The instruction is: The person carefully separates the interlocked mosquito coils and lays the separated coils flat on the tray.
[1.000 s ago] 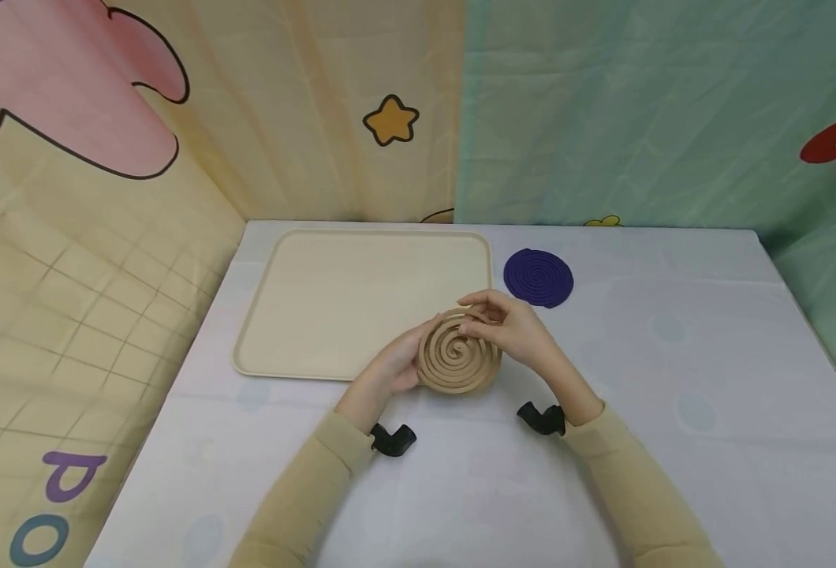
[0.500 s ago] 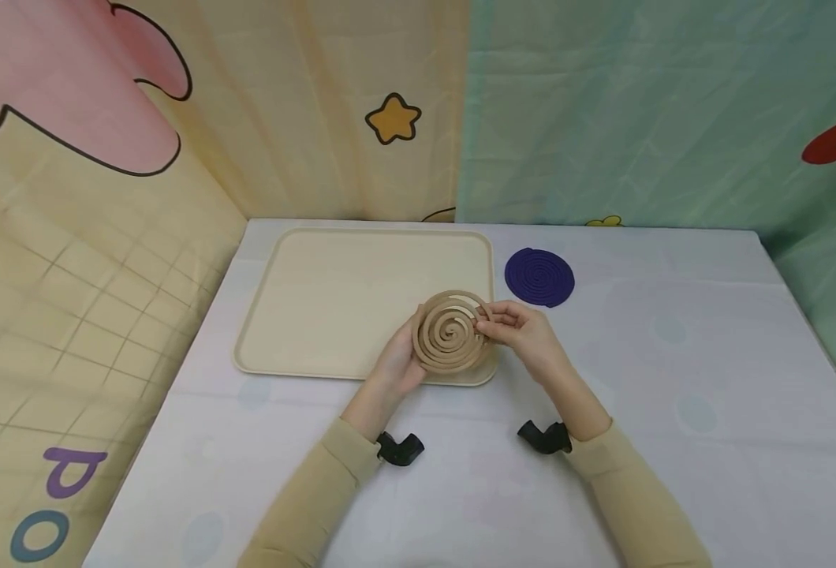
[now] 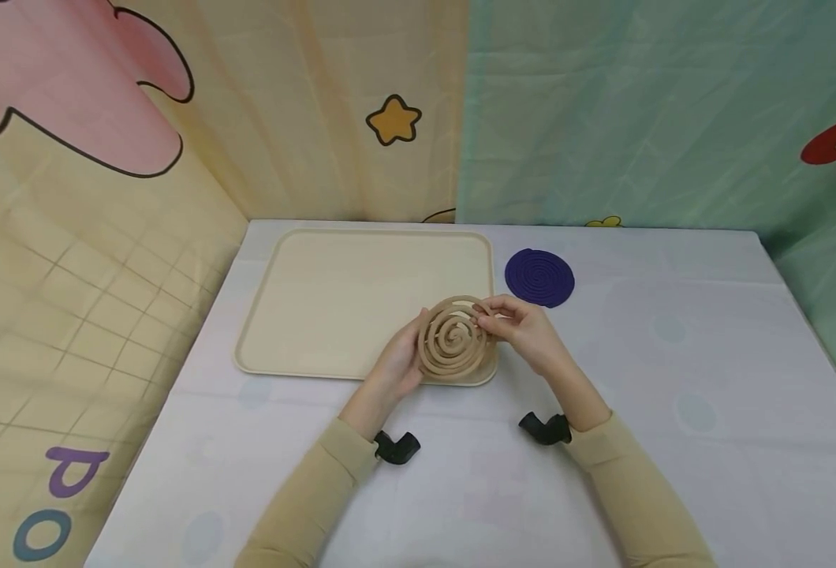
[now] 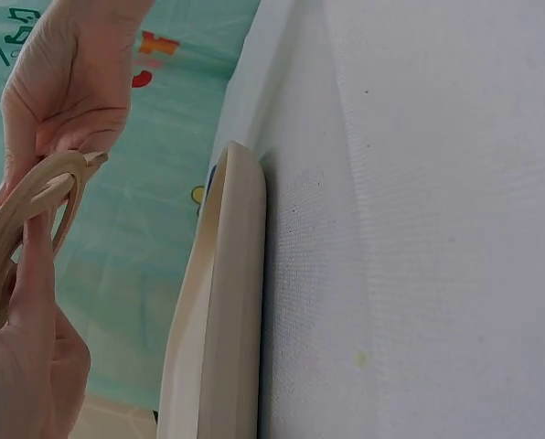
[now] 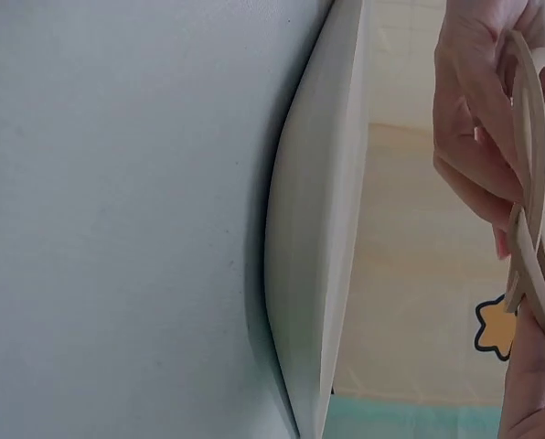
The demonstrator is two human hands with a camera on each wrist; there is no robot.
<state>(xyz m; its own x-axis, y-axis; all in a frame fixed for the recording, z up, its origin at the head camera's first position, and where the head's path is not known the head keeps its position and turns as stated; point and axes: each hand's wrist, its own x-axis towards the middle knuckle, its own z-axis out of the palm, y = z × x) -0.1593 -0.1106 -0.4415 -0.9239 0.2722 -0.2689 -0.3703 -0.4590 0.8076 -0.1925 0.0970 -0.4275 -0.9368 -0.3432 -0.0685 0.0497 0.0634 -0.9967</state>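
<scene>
A tan spiral coil [image 3: 453,347], wound from a thin soft-looking strand, is held up above the tray's near right corner. My left hand [image 3: 395,361] grips its left edge, with most of the fingers hidden behind the coil. At the upper right, my right hand [image 3: 529,330] pinches a strand between thumb and fingertips. Gaps show between some of the turns. Seen from the left wrist, loops of the coil [image 4: 48,192] stand apart where both hands meet it. The right wrist view cuts off part of the coil [image 5: 533,183].
Under the coil lies a cream rectangular tray [image 3: 347,300] on the white-covered table [image 3: 673,410]. A flat purple spiral disc [image 3: 539,278] lies just right of the tray. Printed curtains [image 3: 602,118] hang behind the table and along the left.
Both hands have kept hold of the coil. It has moved slightly away from me, over the tray corner, and the right hand's pinch has shifted along its upper right side.
</scene>
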